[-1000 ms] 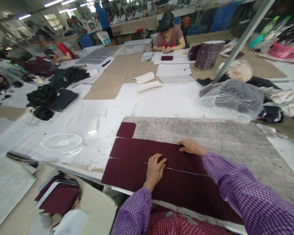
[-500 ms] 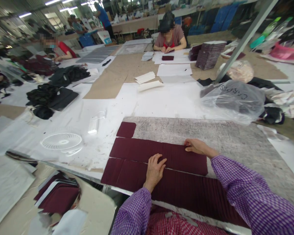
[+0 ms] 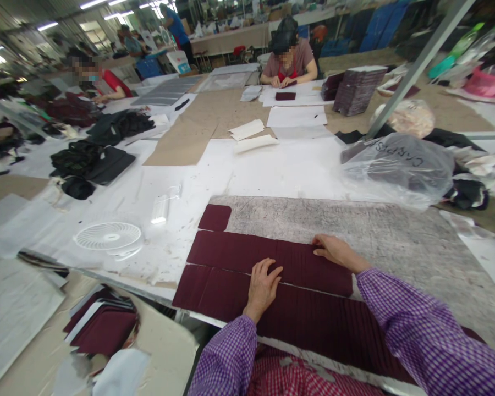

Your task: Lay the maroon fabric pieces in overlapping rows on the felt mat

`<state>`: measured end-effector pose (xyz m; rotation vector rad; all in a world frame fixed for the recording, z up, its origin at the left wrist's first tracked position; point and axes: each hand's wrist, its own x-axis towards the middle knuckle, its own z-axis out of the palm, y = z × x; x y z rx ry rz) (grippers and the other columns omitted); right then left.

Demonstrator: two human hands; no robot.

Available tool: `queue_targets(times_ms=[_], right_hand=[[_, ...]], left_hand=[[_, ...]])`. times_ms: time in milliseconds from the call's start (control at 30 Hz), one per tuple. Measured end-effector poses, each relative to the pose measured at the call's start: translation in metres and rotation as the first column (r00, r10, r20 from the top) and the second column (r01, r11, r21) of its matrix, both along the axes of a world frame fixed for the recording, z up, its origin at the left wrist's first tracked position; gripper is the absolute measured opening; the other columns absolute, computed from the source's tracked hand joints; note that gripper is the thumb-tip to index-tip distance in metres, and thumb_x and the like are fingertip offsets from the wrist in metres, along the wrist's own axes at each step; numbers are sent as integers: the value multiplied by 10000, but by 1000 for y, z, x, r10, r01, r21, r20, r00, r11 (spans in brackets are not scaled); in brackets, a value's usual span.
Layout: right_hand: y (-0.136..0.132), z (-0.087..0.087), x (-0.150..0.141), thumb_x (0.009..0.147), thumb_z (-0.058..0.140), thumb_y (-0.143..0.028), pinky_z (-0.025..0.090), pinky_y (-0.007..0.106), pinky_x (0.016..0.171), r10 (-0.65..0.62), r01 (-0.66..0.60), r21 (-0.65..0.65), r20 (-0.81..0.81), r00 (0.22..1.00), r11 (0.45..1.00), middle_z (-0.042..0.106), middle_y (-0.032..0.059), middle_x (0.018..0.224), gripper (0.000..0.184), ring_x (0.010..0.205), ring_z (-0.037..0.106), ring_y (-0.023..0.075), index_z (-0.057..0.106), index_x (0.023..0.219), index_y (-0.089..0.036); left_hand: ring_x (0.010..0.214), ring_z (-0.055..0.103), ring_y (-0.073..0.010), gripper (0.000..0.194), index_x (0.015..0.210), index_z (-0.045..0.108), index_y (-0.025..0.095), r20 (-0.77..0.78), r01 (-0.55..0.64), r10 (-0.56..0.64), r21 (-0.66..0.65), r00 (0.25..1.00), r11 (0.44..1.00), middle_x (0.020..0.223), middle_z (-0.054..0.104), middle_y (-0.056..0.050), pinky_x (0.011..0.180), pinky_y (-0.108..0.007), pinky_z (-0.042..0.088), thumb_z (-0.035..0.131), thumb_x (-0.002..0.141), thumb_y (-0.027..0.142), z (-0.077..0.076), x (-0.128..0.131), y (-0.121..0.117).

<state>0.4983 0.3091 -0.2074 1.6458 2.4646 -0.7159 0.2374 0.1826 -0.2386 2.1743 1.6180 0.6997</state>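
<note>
Maroon fabric pieces lie overlapped in two long rows, a far row (image 3: 226,250) and a near row (image 3: 218,294), with a thin gap between them. My left hand (image 3: 263,289) rests palm down across that gap, fingers spread over the fabric. At the far row's upper edge, toward its right end, my right hand (image 3: 336,253) touches the cloth with thumb and fingertips slightly apart. A single maroon piece (image 3: 215,218) with rounded corners lies just beyond the far row's left end. Part of the near row is hidden under my right sleeve.
Beneath the rows is a grey, marked board (image 3: 313,217). A clear plastic bag (image 3: 400,170) sits beyond it, beside a slanted metal post (image 3: 421,69). Lower left, a stack of maroon and pale pieces (image 3: 103,324) lies on a cream surface. Across the table, a co-worker (image 3: 291,60) handles maroon pieces.
The whole view has shifted slightly to the right. Both hands keep nearly the same places on the fabric, and the rows look unchanged.
</note>
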Motion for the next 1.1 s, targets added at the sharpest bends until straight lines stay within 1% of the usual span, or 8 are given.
queue_targets(times_ms=[67, 133, 267, 400, 600, 800, 967, 1100], right_hand=[[-1, 5, -7, 893, 561, -293, 494, 417, 831, 27, -27, 57, -3, 1000, 998, 600, 77, 1106, 263, 966, 588, 214, 563, 1125, -170], [1, 12, -18, 900, 549, -267, 475, 427, 868, 109, -107, 81, -24, 994, 991, 585, 75, 1127, 258, 1012, 565, 221, 561, 1143, -184], [13, 18, -49, 889, 569, -237, 483, 409, 857, 331, -328, 48, -71, 941, 943, 595, 51, 1110, 244, 997, 574, 207, 582, 1129, -196], [28, 13, -71, 873, 595, -261, 506, 402, 798, 420, -420, 14, -25, 907, 908, 601, 56, 1092, 232, 943, 590, 206, 593, 1091, -183], [37, 7, -80, 867, 598, -302, 504, 373, 754, 479, -479, -14, 24, 877, 878, 617, 44, 1008, 165, 879, 594, 186, 616, 943, -157], [33, 12, -73, 886, 569, -286, 452, 427, 868, 542, -542, 22, -75, 837, 840, 635, 37, 987, 137, 977, 572, 208, 629, 903, -165], [38, 6, -63, 873, 589, -322, 485, 410, 817, 471, -476, 4, -140, 871, 880, 638, 44, 995, 271, 922, 600, 205, 581, 1093, -164], [40, -4, -62, 891, 568, -326, 512, 386, 772, 376, -382, -21, -122, 918, 924, 645, 40, 961, 242, 853, 620, 183, 588, 1064, -159]], left_hand=[[1212, 436, -228, 322, 1158, 577, 284, 1, -1, 1, -1, 1000, 1000, 1245, 530, -52, 1007, -468, 411, 500, 864, 179, 0, 0, 0], [1212, 437, -227, 324, 1161, 576, 286, -2, -1, 1, -2, 1000, 1000, 1246, 530, -51, 1009, -465, 410, 504, 863, 179, 0, 0, 0], [1210, 439, -230, 322, 1160, 577, 287, -15, 2, -2, -2, 1000, 1000, 1245, 532, -54, 1010, -471, 408, 508, 862, 185, 0, 0, 0], [1203, 446, -232, 316, 1158, 579, 284, -24, 3, -3, 1, 1000, 1000, 1235, 536, -59, 997, -472, 419, 507, 864, 191, 1, 1, 0], [1208, 443, -229, 315, 1163, 576, 283, -30, 4, -4, -3, 1000, 1000, 1242, 545, -58, 1000, -471, 416, 496, 871, 195, 1, 1, 0], [1227, 428, -238, 342, 1180, 555, 290, -36, 35, -36, -17, 999, 999, 1365, 519, -3, 1005, -499, 406, 489, 867, 170, 4, 0, 1], [1232, 428, -243, 352, 1196, 544, 282, -34, 58, -59, -32, 998, 998, 1320, 572, 18, 1008, -511, 397, 474, 873, 160, 6, -1, 2], [1235, 426, -244, 341, 1194, 544, 277, -40, 61, -62, -37, 997, 997, 1331, 562, 19, 1009, -519, 391, 469, 879, 170, 7, 0, 2]])
